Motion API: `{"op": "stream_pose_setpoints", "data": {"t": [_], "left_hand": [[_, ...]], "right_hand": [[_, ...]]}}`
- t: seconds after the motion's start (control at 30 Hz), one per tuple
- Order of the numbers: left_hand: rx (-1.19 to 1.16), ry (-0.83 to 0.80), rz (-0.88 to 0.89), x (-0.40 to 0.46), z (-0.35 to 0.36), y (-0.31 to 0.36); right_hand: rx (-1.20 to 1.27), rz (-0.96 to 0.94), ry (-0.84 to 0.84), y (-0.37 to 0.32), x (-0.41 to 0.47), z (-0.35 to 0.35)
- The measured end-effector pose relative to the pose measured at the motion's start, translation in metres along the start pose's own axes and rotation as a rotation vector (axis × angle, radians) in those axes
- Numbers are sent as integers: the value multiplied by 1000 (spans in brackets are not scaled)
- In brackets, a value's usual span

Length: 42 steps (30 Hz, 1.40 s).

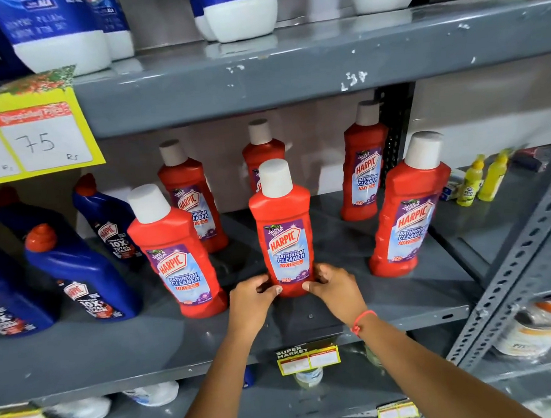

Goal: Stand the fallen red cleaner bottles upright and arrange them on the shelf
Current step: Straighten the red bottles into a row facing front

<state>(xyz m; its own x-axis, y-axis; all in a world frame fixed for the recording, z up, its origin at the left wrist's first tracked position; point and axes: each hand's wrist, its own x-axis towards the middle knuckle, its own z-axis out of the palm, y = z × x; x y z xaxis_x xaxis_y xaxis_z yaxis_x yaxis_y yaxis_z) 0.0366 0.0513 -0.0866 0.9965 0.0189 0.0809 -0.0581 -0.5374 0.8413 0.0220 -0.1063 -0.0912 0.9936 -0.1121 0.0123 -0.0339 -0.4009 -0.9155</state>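
Observation:
Several red cleaner bottles with white caps stand upright on the grey shelf (342, 315). The middle front bottle (282, 228) is held at its base from both sides: my left hand (253, 294) on its left, my right hand (334, 286) on its right. Other red bottles stand at front left (175, 249), front right (406, 208), back left (189, 195), back middle (263, 150) and back right (363, 165). The back middle one is partly hidden behind the held bottle.
Blue bottles with red caps (78, 273) crowd the shelf's left end. Two small yellow bottles (482, 179) stand at the right beyond a perforated metal upright (516, 272). White-and-blue bottles (242, 10) fill the shelf above. A yellow price tag (31, 139) hangs top left.

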Motion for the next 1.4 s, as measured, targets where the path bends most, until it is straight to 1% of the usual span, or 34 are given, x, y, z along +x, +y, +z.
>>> {"op": "stream_pose_setpoints", "data": {"t": [0.1,0.17,0.2,0.27,0.33,0.4,0.47,0.53,0.6,0.67,0.73,0.8,0.9,1.0,1.1,1.27,1.4], "left_hand": [[22,23,0,-1,0,1],[6,101,-21,-7,0,0],[-20,154,-25,-12,1,0],[-75,256,27,-25,8,3],[-96,288,137,-36,23,10],[-90,242,240,-41,43,24],[-58,149,314,-40,67,39],[-47,47,323,-35,91,54],[-47,-12,259,-28,110,65],[-61,-44,202,-22,126,74],[-79,-90,146,-14,136,81],[-78,-120,107,-7,142,84],[-71,-103,102,-2,146,87],[-36,-97,95,0,148,88],[-15,-111,100,2,153,91],[-23,-68,100,-1,162,96],[-15,-59,86,-2,163,96]], "right_hand": [[-27,8,-20,0,-2,-4],[-51,21,3,4,-7,-11],[-62,20,43,8,-11,-17],[-58,12,179,18,-23,-32],[-7,37,347,30,-36,-51],[13,34,526,42,-44,-73],[38,59,626,51,-44,-94],[98,139,591,60,-38,-114],[166,226,488,65,-29,-128],[115,285,371,69,-18,-141],[43,270,239,66,-9,-148],[104,211,162,63,-3,-151],[140,178,126,64,-2,-153],[140,185,108,66,-1,-155],[145,207,137,67,0,-156],[167,232,198,70,2,-154],[159,245,193,72,3,-153]]}}
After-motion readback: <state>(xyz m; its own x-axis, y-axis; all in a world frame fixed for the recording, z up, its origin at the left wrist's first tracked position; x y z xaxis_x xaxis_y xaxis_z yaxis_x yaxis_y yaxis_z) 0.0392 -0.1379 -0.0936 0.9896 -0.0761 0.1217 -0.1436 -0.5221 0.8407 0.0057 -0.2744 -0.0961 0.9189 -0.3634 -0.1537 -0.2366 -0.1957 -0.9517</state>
